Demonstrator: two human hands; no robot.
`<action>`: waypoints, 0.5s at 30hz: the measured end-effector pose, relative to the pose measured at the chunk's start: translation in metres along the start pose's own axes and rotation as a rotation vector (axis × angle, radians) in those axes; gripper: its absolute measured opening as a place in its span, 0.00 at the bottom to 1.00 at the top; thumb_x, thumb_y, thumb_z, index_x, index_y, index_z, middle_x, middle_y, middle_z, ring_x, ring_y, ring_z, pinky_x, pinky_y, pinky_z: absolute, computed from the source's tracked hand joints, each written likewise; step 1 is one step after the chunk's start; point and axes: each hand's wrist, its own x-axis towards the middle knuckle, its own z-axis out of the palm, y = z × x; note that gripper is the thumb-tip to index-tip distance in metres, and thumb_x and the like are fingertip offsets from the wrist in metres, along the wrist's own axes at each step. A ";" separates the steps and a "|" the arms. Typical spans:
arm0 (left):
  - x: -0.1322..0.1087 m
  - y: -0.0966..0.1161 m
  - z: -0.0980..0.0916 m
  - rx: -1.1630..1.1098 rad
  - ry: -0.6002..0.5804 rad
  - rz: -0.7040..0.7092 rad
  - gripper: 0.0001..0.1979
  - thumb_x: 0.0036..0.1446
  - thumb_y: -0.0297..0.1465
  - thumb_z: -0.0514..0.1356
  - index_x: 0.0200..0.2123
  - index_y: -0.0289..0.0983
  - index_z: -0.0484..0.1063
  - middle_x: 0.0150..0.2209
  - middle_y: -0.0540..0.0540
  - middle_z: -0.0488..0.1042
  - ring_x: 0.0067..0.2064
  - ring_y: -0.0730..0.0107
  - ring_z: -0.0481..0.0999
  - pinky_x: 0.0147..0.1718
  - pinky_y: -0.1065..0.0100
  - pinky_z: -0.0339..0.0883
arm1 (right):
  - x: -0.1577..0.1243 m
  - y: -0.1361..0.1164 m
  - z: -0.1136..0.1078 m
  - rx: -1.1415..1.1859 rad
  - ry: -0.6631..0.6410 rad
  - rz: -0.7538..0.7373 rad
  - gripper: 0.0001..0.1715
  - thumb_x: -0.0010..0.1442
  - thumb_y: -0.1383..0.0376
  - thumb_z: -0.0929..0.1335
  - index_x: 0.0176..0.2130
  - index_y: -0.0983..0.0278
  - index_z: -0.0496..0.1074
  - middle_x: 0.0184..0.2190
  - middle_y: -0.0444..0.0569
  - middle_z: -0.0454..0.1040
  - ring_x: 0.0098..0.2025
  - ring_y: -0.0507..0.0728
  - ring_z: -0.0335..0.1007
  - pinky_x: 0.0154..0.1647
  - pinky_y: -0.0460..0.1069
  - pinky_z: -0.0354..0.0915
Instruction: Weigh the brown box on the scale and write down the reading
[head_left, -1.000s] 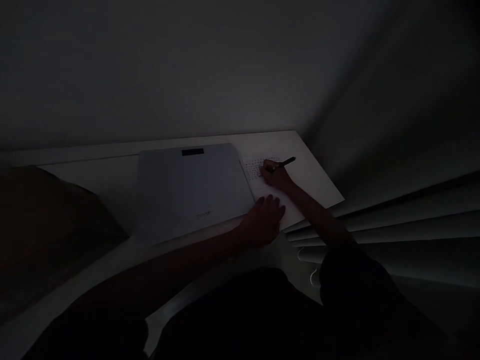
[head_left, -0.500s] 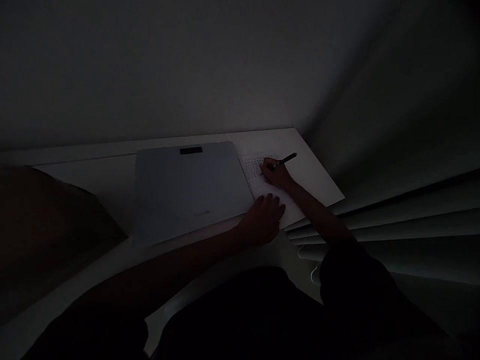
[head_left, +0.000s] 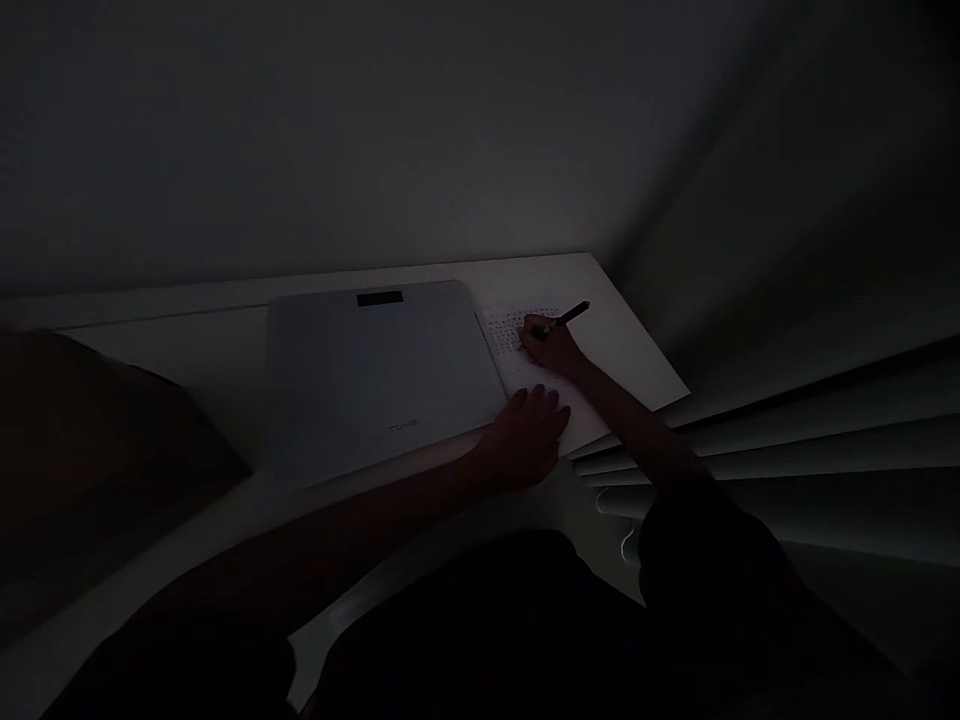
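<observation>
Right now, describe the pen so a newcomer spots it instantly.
Start at the closed grey laptop on the white desk. Just right of it lies a printed sheet; the right hand above it holds the pen, the only dark slim stick there.

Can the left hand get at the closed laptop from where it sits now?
Probably yes. The left hand rests on the sheet of paper right at the closed laptop's near right corner, and nothing lies between them. The right hand with the pen works farther back, out of the way.
</observation>
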 end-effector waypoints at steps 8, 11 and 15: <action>-0.002 -0.001 0.009 0.009 0.076 0.012 0.27 0.69 0.36 0.47 0.66 0.29 0.61 0.65 0.31 0.59 0.65 0.41 0.58 0.61 0.48 0.54 | -0.001 -0.007 0.001 -0.037 0.013 0.065 0.17 0.66 0.65 0.64 0.26 0.63 0.58 0.16 0.41 0.61 0.18 0.52 0.59 0.20 0.46 0.55; -0.001 -0.001 0.007 0.006 0.068 0.012 0.26 0.68 0.35 0.49 0.65 0.29 0.62 0.64 0.31 0.60 0.64 0.41 0.59 0.60 0.48 0.55 | 0.001 -0.005 -0.006 -0.078 0.171 -0.010 0.20 0.69 0.59 0.64 0.27 0.62 0.57 0.17 0.41 0.61 0.19 0.52 0.59 0.22 0.47 0.56; 0.000 -0.001 0.002 -0.006 0.045 0.011 0.26 0.67 0.34 0.50 0.64 0.29 0.63 0.63 0.32 0.61 0.64 0.41 0.60 0.60 0.48 0.56 | 0.005 0.000 -0.031 -0.170 0.469 -0.239 0.22 0.70 0.51 0.68 0.32 0.62 0.61 0.23 0.43 0.65 0.26 0.54 0.64 0.31 0.48 0.60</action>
